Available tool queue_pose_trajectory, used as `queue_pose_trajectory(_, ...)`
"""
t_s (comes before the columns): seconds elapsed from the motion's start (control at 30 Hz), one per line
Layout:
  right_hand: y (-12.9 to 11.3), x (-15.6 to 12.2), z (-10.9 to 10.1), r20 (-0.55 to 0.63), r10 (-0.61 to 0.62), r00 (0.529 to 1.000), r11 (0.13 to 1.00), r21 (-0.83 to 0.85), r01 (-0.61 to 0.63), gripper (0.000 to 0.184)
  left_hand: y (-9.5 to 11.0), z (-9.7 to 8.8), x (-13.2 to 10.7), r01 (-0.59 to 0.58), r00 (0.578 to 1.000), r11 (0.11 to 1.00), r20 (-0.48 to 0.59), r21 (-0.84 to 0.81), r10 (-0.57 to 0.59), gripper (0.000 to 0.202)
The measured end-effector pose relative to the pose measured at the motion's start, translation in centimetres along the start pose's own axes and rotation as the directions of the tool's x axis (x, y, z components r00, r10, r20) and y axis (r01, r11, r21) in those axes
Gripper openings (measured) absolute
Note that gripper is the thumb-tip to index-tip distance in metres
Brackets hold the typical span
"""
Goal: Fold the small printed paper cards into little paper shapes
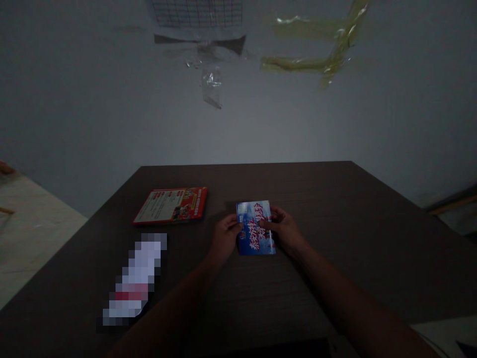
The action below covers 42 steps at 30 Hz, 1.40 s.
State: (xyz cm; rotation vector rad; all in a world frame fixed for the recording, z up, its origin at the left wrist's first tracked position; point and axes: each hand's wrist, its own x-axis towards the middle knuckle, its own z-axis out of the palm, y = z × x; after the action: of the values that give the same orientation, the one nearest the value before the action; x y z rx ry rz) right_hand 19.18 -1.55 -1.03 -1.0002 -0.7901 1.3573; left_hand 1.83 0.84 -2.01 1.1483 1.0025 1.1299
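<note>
Blue leaflet (pixel 250 241): pinched by the person's left hand (pixel 223 237) and right hand (pixel 288 231)

Head view: I see one hand at each side edge, printed face showing. It's over mid-surface (pixel 316 199); red booklet (pixel 167 206) and a pixelated item (pixel 136 278) lie to its left.

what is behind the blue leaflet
Dark table shows around the blue leaflet. The right hand has its thumb on the front, other fingers partly behind. What lies directly behind is covered.
</note>
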Motion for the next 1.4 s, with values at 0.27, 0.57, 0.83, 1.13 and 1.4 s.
queue_pose_trajectory(0.27, -0.08, -0.06, 0.04, 0.013, -0.006, 1.000, 1.000, -0.006, 0.006, 0.053, 0.51, 0.27, -0.14, 0.005, 1.000, 1.000, -0.014, -0.004, -0.005, 0.023)
queue_pose_trajectory(0.57, -0.19, -0.20, 0.13, 0.020, 0.001, 1.000, 1.000, 0.013, -0.002, 0.055, 0.32, 0.12, -0.07, -0.006, 1.000, 1.000, -0.009, 0.023, 0.006, 0.025)
queue_pose_trajectory(0.83, -0.06, -0.07, -0.01, 0.020, -0.003, 1.000, 1.000, -0.004, 0.003, 0.057, 0.27, 0.11, -0.10, 0.005, 1.000, 1.000, 0.000, 0.012, -0.005, 0.024)
queue_pose_trajectory(1.13, -0.20, -0.21, 0.07, 0.021, 0.005, 1.000, 1.000, 0.004, -0.005, 0.056, 0.48, 0.23, -0.17, 0.000, 1.000, 1.000, -0.013, 0.020, 0.000, 0.023)
queue_pose_trajectory(1.4, -0.27, -0.21, 0.11, 0.023, -0.006, 1.000, 1.000, -0.008, 0.007, 0.055, 0.50, 0.22, -0.10, 0.003, 1.000, 1.000, -0.005, 0.023, -0.003, 0.026)
